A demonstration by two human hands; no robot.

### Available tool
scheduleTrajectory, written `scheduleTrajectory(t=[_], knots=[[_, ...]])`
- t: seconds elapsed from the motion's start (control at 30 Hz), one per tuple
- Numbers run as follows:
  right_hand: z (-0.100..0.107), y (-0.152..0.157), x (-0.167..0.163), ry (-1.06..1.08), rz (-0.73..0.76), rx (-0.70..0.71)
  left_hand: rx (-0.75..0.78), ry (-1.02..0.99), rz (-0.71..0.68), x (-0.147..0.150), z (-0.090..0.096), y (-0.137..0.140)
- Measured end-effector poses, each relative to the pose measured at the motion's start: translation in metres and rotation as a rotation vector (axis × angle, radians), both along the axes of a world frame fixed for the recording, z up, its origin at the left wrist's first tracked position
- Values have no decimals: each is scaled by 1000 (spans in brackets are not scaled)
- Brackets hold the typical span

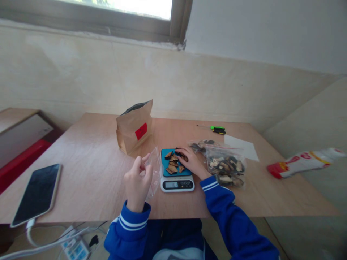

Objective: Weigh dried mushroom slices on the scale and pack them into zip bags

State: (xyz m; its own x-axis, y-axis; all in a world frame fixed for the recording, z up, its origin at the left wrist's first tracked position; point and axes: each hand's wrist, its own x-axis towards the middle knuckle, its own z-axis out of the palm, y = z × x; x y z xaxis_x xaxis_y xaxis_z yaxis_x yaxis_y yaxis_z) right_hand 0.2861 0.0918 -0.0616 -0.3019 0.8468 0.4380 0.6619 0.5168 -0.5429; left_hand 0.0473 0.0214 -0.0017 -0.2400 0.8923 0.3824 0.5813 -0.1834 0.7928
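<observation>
On the table stands a small kitchen scale (177,184) with a teal top and a lit display. Several dried slices (172,168), pale brown with dark edges like dried mushroom, lie on its plate. My right hand (191,160) reaches over the plate's back right, its fingers curled down around some slices; the fingertips partly hide them. Left of the scale, my left hand (138,182) is raised and closed, pinching the edge of a clear plastic bag (155,173). The bag hangs beside the scale and looks flat.
A brown paper bag (134,131) with a red label stands open behind. Filled zip bags (227,164) lie right of the scale, near white paper (244,147) and screwdrivers (217,129). A bottle (303,163) is far right; a phone (38,193) with a cable is left.
</observation>
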Motion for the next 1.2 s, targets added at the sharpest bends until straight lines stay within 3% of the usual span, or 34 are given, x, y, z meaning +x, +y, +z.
scheduleTrajectory(t=[0.2,0.37,0.47,0.53,0.6,0.7,0.8,0.97,1.13,1.2], knots=[[7,-2,1,129,-126,21,-14,-20,12,-4,0,-1],[47,-18,-20,559,-251,-180,-14,-42,-12,-1,1,0],[82,-31,-44,807,-113,-431,-11,-40,-47,4,3,-1],[99,-40,-59,766,40,-610,-17,-34,-54,7,5,-2],[108,-45,-70,607,154,-693,-24,-48,-48,8,7,-4],[109,-48,-82,340,158,-645,-21,-79,-28,9,8,-6],[106,-46,-91,223,131,-599,10,-80,-19,13,6,-9],[109,-42,-109,348,107,-557,18,-168,51,25,1,-12],[102,-48,-132,433,-168,-491,-17,-330,113,33,-4,-10],[98,-53,-139,456,-186,-491,19,-441,108,33,-5,-10]])
